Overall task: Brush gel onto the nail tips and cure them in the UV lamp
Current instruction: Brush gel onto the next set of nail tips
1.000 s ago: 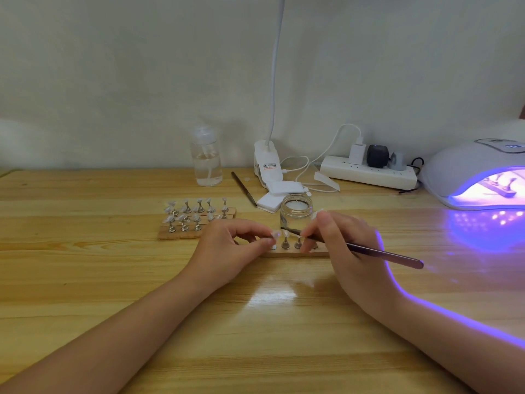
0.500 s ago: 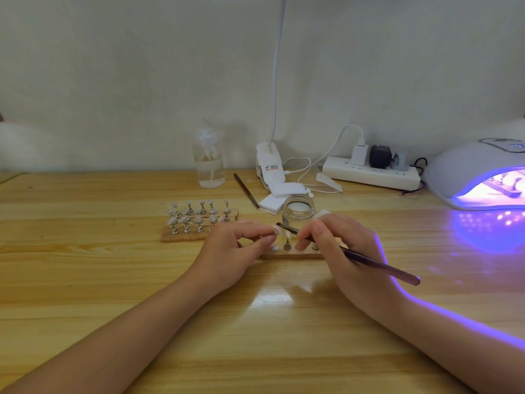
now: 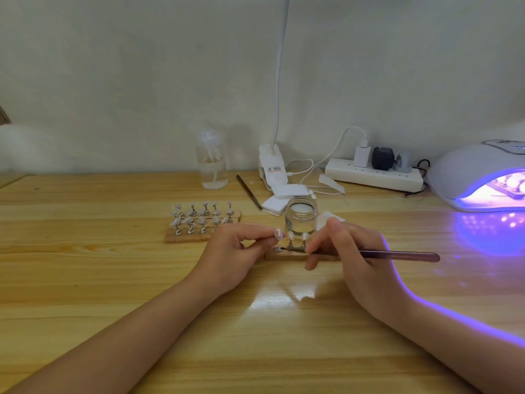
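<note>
My left hand point(image 3: 237, 253) pinches a small stand with a nail tip point(image 3: 279, 233) lifted just above a short wooden strip point(image 3: 287, 255) at the table's middle. Two more nail tips point(image 3: 297, 236) stand on that strip. My right hand point(image 3: 350, 251) holds a dark gel brush point(image 3: 397, 255) like a pen, its bristles low by the strip, below the lifted tip. An open glass gel jar point(image 3: 301, 216) stands right behind the strip. At the right edge the white UV lamp point(image 3: 480, 174) glows purple, with a strip of tips inside it.
A wooden block with several nail tips on stands point(image 3: 203, 223) lies left of my hands. Behind are a clear pump bottle point(image 3: 211, 163), a second brush point(image 3: 249, 191), white pads point(image 3: 279, 199), a clip lamp base point(image 3: 271, 166) and a power strip point(image 3: 373, 174) with cables.
My left hand has lifted the nail tip on its stand off the strip. My right hand lowered the brush tip from the jar's rim down to the strip, flattening the handle.
</note>
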Motion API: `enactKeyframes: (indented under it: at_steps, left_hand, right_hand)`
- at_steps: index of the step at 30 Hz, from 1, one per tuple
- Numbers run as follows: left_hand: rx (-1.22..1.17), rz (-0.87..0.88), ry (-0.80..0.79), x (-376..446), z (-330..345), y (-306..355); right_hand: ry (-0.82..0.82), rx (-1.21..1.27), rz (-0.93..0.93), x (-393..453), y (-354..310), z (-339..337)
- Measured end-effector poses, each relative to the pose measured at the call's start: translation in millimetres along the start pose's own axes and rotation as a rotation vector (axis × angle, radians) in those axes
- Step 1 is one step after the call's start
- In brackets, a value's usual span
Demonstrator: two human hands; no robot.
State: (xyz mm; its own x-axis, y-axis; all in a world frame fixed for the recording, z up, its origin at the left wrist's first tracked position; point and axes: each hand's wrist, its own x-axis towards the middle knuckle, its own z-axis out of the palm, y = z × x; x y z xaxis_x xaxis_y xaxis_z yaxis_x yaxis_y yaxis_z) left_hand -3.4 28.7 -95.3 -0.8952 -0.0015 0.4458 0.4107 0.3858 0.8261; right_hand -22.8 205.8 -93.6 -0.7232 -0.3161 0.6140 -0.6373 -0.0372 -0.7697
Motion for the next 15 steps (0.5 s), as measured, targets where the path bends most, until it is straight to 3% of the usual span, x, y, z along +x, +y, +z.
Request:
enactKeyframes:
  at_steps: [5,9,15]
  left_hand:
    - [0.007,-0.002,0.021,-0.5,-0.3,-0.6]
    - [0.006,0.003,0.016,-0.5,-0.7,-0.1]
    - [0.010,-0.005,0.021,-0.7,-0.7,0.6]
  right_hand:
    - [0.074,-0.034,0.008,3.5,1.0,-0.1]
    - [0.031,-0.081,0.035,3.1,2.9,0.0]
    - [-0.012,0.045,0.022,0.7,0.7,0.7]
